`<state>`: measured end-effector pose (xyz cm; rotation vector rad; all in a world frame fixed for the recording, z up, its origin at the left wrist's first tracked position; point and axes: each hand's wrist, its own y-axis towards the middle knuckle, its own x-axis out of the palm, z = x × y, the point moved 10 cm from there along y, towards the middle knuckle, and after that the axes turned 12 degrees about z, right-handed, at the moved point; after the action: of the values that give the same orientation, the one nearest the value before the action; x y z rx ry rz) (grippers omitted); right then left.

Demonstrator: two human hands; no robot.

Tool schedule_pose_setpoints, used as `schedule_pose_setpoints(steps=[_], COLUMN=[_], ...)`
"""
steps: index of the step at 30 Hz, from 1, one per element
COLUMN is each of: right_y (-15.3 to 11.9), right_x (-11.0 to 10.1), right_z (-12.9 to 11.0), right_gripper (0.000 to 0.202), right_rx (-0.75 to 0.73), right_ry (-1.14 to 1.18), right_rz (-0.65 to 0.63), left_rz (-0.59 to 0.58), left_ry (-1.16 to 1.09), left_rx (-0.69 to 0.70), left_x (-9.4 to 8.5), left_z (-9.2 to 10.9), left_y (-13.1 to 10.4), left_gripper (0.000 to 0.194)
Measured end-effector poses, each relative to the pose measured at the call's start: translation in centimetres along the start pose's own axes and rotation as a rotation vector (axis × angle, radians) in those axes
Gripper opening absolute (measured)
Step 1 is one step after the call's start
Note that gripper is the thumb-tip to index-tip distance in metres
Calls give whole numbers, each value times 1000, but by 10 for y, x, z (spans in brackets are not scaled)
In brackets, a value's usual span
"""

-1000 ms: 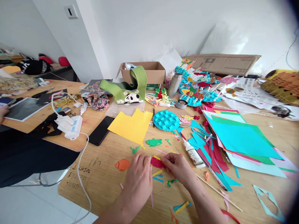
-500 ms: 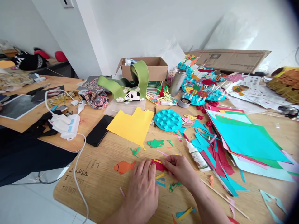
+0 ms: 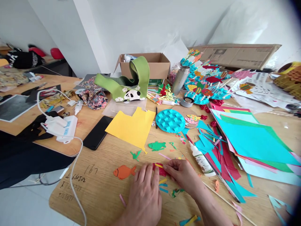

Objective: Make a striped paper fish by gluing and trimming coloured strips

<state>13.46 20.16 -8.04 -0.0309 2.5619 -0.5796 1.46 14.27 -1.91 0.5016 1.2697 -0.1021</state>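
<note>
My left hand (image 3: pixel 146 191) lies flat on the table, fingers stretched out, their tips on the left part of a dark red paper piece (image 3: pixel 162 171). A yellow paper strip (image 3: pixel 159 166) crosses the red piece. With thumb and forefinger together, my right hand (image 3: pixel 180 173) pinches the strip's right end against the red paper. Much of the red piece is hidden under my fingers. An orange paper fish (image 3: pixel 124 172) is left of my left hand, and a green paper fish (image 3: pixel 157 146) lies beyond both hands. Short blue strips (image 3: pixel 163 187) sit between the hands.
To the right are a white glue bottle (image 3: pixel 202 160), a thin wooden stick (image 3: pixel 228 202) and stacked coloured paper (image 3: pixel 256 135). Farther back are yellow paper (image 3: pixel 131 127), a blue woven disc (image 3: pixel 170 121), a phone (image 3: pixel 98 132) and a metal flask (image 3: pixel 180 80). A white cable (image 3: pixel 76 169) hangs over the left edge.
The camera view has shifted slightly. Both hands stay over the red piece, and the fingers of my left hand are a little more spread. My right hand keeps its pinch.
</note>
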Motion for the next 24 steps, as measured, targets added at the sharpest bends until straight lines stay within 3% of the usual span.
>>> schedule_pose_setpoints(steps=[5,24], right_y=[0,-2], right_x=[1,-2], right_z=[0,-4], right_gripper=[32,30], right_rx=[5,-21], right_ry=[7,-46], right_rz=[-12,34], left_rz=[-57,-10], left_ry=[-18,-17], left_rx=[-19,-13], left_x=[5,2], left_z=[-1,1], left_y=[1,4], left_gripper=[60,55])
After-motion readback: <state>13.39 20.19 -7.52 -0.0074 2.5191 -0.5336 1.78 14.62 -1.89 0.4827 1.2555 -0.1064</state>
